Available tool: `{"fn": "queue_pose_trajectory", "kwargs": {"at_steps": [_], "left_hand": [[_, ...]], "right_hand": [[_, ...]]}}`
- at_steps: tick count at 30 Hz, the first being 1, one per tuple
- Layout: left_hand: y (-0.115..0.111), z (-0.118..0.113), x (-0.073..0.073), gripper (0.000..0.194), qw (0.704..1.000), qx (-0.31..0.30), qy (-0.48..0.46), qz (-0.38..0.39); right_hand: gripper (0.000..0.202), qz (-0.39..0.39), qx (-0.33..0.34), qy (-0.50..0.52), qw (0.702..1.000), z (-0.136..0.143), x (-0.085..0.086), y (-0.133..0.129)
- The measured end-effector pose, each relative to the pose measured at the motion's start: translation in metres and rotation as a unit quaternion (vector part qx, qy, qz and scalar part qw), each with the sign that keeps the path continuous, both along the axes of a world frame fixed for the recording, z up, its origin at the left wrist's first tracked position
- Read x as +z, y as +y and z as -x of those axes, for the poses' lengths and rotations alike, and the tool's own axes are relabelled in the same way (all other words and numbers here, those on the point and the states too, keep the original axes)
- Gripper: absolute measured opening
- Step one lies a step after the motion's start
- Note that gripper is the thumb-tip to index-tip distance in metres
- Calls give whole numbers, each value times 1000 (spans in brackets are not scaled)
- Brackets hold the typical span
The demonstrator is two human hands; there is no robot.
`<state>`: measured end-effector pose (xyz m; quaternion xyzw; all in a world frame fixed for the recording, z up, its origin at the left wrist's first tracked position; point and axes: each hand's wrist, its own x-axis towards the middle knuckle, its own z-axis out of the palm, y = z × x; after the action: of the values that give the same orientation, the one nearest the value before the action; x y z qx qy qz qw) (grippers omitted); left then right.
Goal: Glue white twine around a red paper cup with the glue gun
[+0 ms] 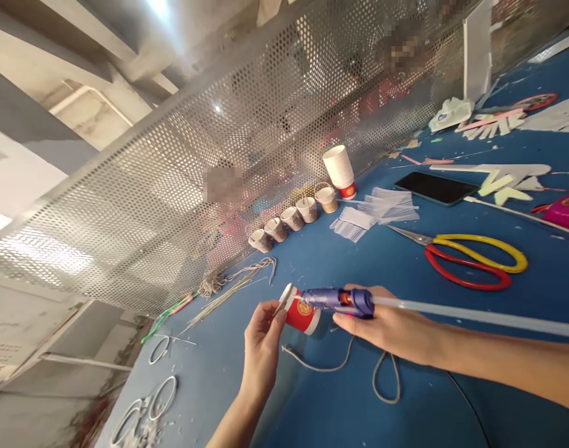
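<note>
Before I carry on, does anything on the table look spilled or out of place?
Some mess but no visible liquid spill. Pale scraps litter the table at lower left, strips fan out untidily, and a cord lies loose below the cup. The phone looks out of place beside the strips.

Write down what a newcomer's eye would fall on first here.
First, the red-and-white cup in the left grip, low centre, with the blue glue gun in the right grip aimed at it. Then the red-and-yellow scissors on the table, to the right.
</note>
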<state>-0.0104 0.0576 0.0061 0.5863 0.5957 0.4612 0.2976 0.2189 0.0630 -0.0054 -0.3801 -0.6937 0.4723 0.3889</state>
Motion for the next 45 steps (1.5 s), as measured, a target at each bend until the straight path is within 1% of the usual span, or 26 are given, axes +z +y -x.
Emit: {"fn": "queue_pose_trajectory", "kwargs": {"at_steps": [3, 6, 17, 24, 28, 31, 36, 38, 42, 45], "left_hand": [[-1, -1, -1, 19, 1000, -4, 21, -2], [-1, -1, -3, 20, 999, -6, 38, -5], [-4, -4, -3, 22, 998, -7, 66, 8], [-2, -3, -3, 24, 998, -9, 60, 10], [-2, -6, -1, 25, 998, -12, 58, 17], [-4, -9, 2, 25, 998, -1, 57, 17], [-6, -10, 5, 23, 998, 5, 54, 6], [-6, -9, 3, 21, 999, -4, 51, 6], [-6, -7, 1, 20, 999, -11, 38, 15], [-6, -8, 2, 20, 999, -9, 30, 16]], "right_hand": [[19, -48, 6, -12, 999, 3, -3, -3], [21, -76, 4, -28, 997, 6, -6, -2], [15, -94, 1, -65, 993, 12, -14, -4], [17, -122, 2, -72, 990, 10, -13, -4], [19, -153, 5, -94, 984, 10, -13, -4], [19, -163, -2, -107, 981, 9, -14, -4], [14, -184, -4, -120, 976, 9, -16, -5], [13, -185, 0, -122, 975, 9, -16, -4], [18, -174, 9, -107, 979, 8, -17, -3], [16, -192, -2, -110, 975, 8, -18, -4]]}}
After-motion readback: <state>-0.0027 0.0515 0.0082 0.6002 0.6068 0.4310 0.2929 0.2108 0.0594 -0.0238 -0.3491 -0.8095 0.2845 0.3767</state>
